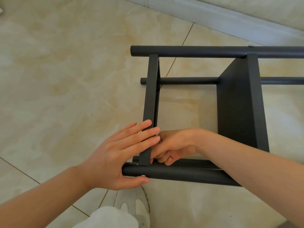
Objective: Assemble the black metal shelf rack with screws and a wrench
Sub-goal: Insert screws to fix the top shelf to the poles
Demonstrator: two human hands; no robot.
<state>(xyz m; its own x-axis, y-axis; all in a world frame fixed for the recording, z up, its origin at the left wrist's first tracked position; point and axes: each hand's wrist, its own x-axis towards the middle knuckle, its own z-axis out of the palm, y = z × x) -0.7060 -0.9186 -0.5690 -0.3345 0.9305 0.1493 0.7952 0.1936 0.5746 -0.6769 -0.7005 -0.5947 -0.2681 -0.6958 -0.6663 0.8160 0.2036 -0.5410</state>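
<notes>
Fingers [141, 134] of left hand [113, 155] press shelf [150, 89].

The rack [238, 104] runs off the right edge.

The rack [238, 104] toward 3 o'clock is matte black all over, tubes and flat panels alike, greying to charcoal where light strikes. A small silver screw head [300, 45] glints on its far tube at 2 o'clock; a second screw head [143, 175], also silver, shows on the near tube toward 6 o'clock. The floor tiles [65, 79] are cream-beige, marbled with cloudy yellowish-tan patches and crossed by thin golden-brown grout lines. The baseboard [213, 18] at 1 o'clock is pale grey-white, and the wall [263, 7] above it is cream with faint marbling. At 6 o'clock a shoe [139, 206] is off-white with a tan sole edge, beside a white trouser leg [108, 218]
</notes>
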